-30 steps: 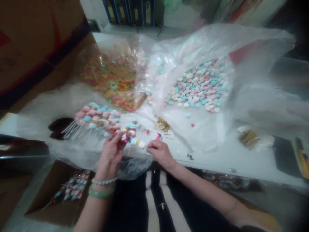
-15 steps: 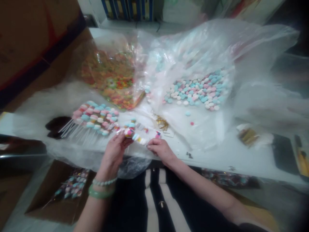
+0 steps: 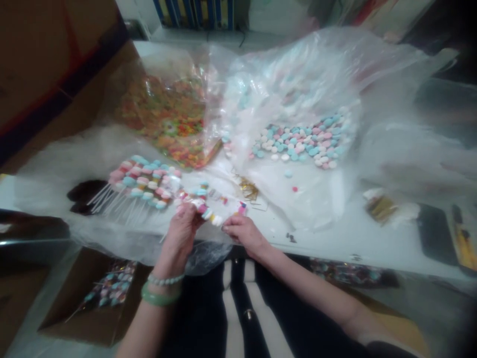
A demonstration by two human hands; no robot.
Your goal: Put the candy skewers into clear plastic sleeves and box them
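- You have two hands in view: your left hand (image 3: 180, 233) and your right hand (image 3: 244, 232), with one candy stick (image 3: 203, 209) between them, a row of pink, white and pale blue sweets.
- Your left hand is closed, its fingers curled around the candy stick and gripping it.
- Your right hand is curled, with its fingertips (image 3: 224, 228) just below the far end of the row; you can't tell whether they touch it or hold anything.
- Your left wrist wears two bands: one beaded bracelet (image 3: 166, 280) and one green bangle (image 3: 158, 298).
- There are two large plastic bags: one of orange-and-green mixed sweets (image 3: 164, 119) and one of pastel candies (image 3: 301, 141).
- One bundle of finished candy sticks (image 3: 141, 184), too many to count, lies just left of your left hand, and nothing stands between them.
- Two loose sweets lie on the plastic sheet (image 3: 320, 214): one pale blue (image 3: 288, 173) and one red (image 3: 295, 189).
- One tangle of gold twist ties (image 3: 249, 189) lies just beyond your right hand.
- One cardboard box (image 3: 89, 318) sits below the table edge on your left, holding more candy sticks (image 3: 110, 286).
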